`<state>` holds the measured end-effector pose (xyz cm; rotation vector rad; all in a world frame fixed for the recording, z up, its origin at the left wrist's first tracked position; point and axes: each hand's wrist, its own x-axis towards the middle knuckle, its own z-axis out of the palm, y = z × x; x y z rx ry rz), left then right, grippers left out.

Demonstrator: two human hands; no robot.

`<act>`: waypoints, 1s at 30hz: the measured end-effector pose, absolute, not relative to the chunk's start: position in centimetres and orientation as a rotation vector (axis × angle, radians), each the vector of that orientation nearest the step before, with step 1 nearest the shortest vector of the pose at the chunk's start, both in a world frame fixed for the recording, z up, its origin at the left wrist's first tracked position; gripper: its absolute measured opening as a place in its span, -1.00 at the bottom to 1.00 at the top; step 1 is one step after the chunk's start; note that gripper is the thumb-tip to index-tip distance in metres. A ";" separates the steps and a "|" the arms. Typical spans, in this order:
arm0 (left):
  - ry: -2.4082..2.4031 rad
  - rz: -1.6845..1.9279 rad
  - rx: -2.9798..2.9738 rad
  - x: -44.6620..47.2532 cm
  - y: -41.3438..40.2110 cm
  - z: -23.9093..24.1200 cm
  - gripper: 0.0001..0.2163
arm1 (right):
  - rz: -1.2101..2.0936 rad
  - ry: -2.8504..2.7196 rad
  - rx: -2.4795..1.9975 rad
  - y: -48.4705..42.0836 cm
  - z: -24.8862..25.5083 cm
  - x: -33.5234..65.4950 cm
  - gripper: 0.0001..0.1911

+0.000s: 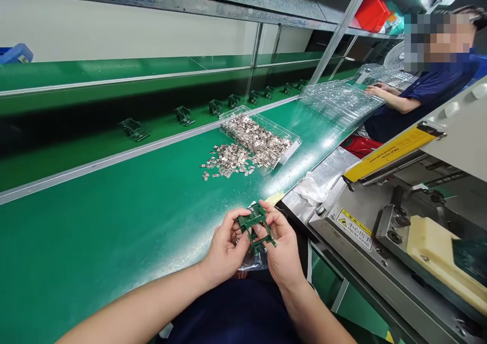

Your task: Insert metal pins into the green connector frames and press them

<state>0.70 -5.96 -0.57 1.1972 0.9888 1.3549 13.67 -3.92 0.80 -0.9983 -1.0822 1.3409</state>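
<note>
Between both hands I hold a green plastic frame [255, 218] with open gaps in it, close to my body at the bench's near edge. My left hand [227, 242] grips its left side, thumb and fingers closed on it. On the other side my right hand [282, 242] pinches the same frame, its thumb inside the opening. Beyond them lies a loose pile of small silvery metal pieces [229, 160]. A clear plastic tray [289, 153] full of similar pieces stands just behind the pile.
Several similar green frames [184, 115] sit in a row on the green belt [76, 153] along the back. At right is a press-like machine [353, 230] with a warning label. Further off, a co-worker [403, 98] reaches toward clear trays [342, 100]. A metal shelf [213, 4] hangs overhead.
</note>
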 end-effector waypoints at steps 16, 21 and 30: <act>0.542 0.615 1.839 12.6 0.3 8.5 -0.51 | 0.415 -1.160 -1.062 -11.3 7.4 33.9 -0.32; 0.380 0.810 2.178 25.0 3.1 10.3 -0.42 | -0.170 -0.513 -1.190 -14.6 7.8 41.3 -0.45; 0.441 0.811 1.967 29.4 3.9 11.8 -0.40 | -0.078 -0.761 -1.468 -12.1 8.0 46.0 -0.28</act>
